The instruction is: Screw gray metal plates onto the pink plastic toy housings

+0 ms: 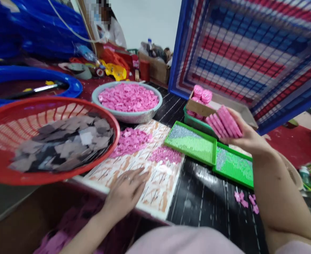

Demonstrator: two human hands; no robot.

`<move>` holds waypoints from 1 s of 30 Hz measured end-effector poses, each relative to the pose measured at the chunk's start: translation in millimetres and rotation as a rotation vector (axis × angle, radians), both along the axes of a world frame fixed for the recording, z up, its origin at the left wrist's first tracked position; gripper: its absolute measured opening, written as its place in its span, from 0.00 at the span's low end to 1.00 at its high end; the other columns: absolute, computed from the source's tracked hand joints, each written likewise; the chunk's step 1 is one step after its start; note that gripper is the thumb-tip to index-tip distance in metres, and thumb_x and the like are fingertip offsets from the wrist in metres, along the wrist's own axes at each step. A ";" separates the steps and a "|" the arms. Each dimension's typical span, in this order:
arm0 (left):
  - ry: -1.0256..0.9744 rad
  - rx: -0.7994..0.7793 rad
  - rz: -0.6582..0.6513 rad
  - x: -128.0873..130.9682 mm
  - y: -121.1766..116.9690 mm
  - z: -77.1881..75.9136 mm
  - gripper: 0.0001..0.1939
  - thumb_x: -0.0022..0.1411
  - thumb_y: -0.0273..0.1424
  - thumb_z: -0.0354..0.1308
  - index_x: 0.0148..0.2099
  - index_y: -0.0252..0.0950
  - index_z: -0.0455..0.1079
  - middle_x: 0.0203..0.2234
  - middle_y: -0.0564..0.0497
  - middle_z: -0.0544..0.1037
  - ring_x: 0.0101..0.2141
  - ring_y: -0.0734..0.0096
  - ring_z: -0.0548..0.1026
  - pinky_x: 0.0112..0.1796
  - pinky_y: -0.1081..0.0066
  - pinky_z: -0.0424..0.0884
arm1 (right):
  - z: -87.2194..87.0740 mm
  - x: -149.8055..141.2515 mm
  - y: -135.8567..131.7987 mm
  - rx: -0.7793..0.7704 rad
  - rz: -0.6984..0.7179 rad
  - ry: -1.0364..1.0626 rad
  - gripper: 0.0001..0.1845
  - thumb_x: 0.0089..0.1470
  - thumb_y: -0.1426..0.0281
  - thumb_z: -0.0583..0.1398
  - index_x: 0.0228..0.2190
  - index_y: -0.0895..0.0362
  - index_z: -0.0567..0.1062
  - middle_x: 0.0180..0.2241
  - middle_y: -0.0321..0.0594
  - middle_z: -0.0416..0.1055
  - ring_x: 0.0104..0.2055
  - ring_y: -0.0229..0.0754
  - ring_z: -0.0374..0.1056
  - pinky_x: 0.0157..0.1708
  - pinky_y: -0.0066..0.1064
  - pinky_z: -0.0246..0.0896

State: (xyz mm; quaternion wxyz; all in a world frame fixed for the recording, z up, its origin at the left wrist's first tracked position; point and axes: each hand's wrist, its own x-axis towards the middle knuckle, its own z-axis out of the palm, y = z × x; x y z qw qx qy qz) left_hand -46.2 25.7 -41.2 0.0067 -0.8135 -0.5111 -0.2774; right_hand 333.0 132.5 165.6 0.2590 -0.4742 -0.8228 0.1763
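Note:
My right hand (pixel 247 132) is closed round a row of flat pink plastic pieces (pixel 224 122) pressed face to face, held above the edge of a cardboard box (pixel 201 108). More round pink pieces (pixel 202 94) stick up inside that box, which sits in a green basket (pixel 188 118). My left hand (pixel 126 188) lies with its fingers stretched out on a patterned board (pixel 155 183), holding nothing. On the board are a heap of pink pieces (pixel 134 141) and a smaller scatter of tiny pink bits (pixel 166 155). Two green trays (pixel 212 150) of silvery grains lie beside it.
A red basket (pixel 115 141) of grey-brown flat squares stands at left. Behind the board is a basin (pixel 159 104) full of pink pieces. A blue crate (pixel 175 83) leans at upper right. Loose pink pieces (pixel 241 199) lie on the black table (pixel 197 197). A person (pixel 117 33) is at the back.

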 end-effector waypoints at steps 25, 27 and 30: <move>-0.045 -0.253 -0.557 123.8 -12.7 32.5 0.37 0.66 0.41 0.54 0.69 0.28 0.47 0.59 0.34 0.65 0.59 0.53 0.64 0.57 0.56 0.59 | -129.5 -20.8 -166.7 -0.067 -0.044 -0.136 0.36 0.54 0.62 0.63 0.61 0.49 0.59 0.59 0.43 0.64 0.60 0.49 0.64 0.60 0.45 0.62; -0.029 -0.256 -0.565 127.1 -11.8 30.0 0.40 0.66 0.41 0.55 0.70 0.27 0.42 0.59 0.32 0.65 0.58 0.53 0.64 0.56 0.56 0.59 | -130.6 -19.5 -167.8 -0.082 -0.094 -0.084 0.36 0.54 0.61 0.63 0.61 0.49 0.59 0.59 0.42 0.65 0.59 0.48 0.65 0.60 0.43 0.63; 0.005 -0.247 -0.574 129.4 -10.8 26.9 0.44 0.65 0.42 0.56 0.70 0.25 0.38 0.59 0.31 0.65 0.58 0.52 0.65 0.56 0.57 0.59 | -133.8 -14.2 -169.0 -0.134 -0.165 0.007 0.38 0.52 0.60 0.64 0.61 0.49 0.59 0.60 0.41 0.64 0.59 0.49 0.65 0.61 0.43 0.61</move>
